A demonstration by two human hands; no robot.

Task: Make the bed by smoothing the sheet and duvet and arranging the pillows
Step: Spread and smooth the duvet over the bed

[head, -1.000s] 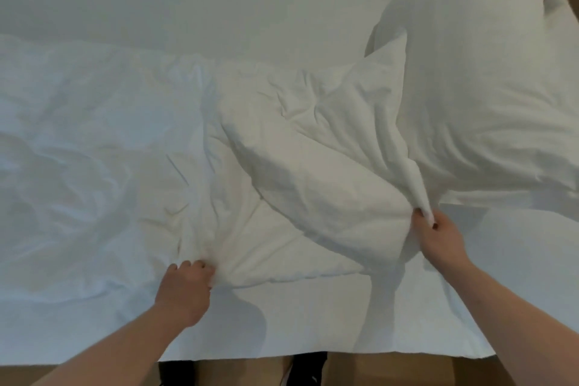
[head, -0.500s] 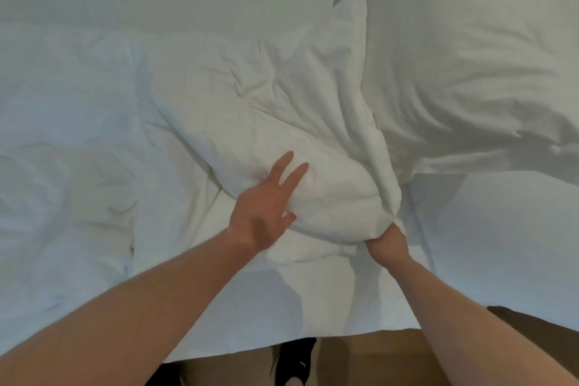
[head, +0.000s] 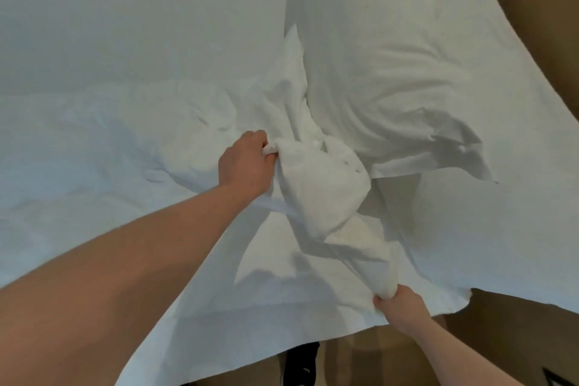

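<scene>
Duvet [head: 94,150] fabric is seen rumpled across the left half of the bed, spread over the sheet [head: 313,301], whose near edge hangs over the bedside. Moving rightward, the left hand [head: 246,163] is clenched on a bunched fold of the duvet near the middle of the bed, the fingers curled into the cloth. From that grip a thick twisted roll of duvet runs down toward the near edge, where its corner is pinched in the right hand [head: 402,307], just above the sheet's edge. Farther right, 1 large pillow [head: 369,66] lies against the bunched duvet, and a 2nd pillow [head: 463,9] is partly hidden behind it at the head end. The step in hand is judged to be the untangling and spreading of the duvet, with the pillows not yet arranged. For the next move, the twisted roll probably needs to be shaken or pulled flat, with the corner drawn toward the bed's edge and kept off the pillow.
</scene>
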